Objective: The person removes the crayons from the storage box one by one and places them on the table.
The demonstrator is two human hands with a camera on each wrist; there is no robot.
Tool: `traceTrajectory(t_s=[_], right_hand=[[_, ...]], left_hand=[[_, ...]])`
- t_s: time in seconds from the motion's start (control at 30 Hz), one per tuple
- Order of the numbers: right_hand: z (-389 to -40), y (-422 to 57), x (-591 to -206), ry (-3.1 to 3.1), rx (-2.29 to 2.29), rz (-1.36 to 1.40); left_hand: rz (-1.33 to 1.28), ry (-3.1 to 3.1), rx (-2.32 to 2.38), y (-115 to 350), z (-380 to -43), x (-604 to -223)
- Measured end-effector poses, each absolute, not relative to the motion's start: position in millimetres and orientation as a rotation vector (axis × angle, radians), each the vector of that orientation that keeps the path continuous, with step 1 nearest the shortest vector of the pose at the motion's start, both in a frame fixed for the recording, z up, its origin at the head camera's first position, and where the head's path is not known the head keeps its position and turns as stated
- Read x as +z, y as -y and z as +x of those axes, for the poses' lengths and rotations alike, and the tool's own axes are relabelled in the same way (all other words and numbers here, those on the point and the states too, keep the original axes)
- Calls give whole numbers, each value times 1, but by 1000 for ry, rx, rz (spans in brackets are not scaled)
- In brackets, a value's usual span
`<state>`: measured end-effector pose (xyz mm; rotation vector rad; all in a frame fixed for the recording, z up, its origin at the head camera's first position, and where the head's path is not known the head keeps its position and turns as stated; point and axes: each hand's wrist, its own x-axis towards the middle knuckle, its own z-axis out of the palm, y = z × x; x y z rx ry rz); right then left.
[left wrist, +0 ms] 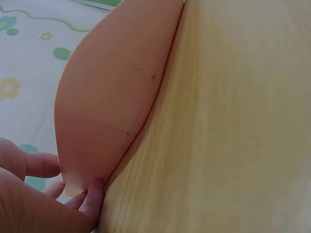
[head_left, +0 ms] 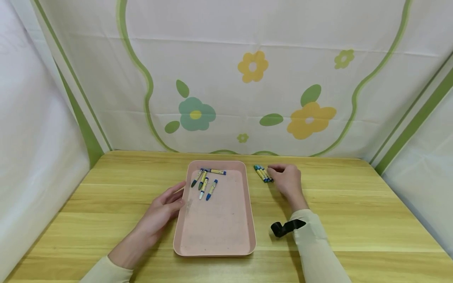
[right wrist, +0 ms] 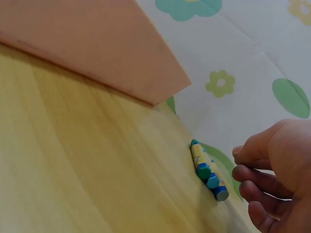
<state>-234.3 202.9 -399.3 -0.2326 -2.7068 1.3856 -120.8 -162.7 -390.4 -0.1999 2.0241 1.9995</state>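
A pink tray [head_left: 217, 232] lies on the table with several paper-wrapped crayons [head_left: 211, 190] in its far left part. My left hand [head_left: 160, 212] is at the tray's left side, its fingers fairly straight and touching the outer wall [left wrist: 112, 107]. Right of the tray, three crayons [right wrist: 204, 171] lie side by side, with green, light blue and grey ends showing. Close beside them is my right hand [head_left: 287, 181], fingers loosely bent. In the right wrist view a gap shows between these fingertips [right wrist: 239, 151] and the crayons, and nothing is between thumb and fingers.
The wooden table [head_left: 354, 220] runs back to a white flowered cloth [head_left: 219, 78] hanging behind it. Cloth also hangs along the left and right sides. A black strap piece [head_left: 283, 228] sticks out from my right sleeve over the table.
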Motion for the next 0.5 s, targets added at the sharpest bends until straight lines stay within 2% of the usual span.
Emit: traceTrajectory(t_s=[0.5], right_hand=[[-231,-197,-376,2667,1380,-112]], left_hand=[[-200,-2026,1998,162,-120,-391]])
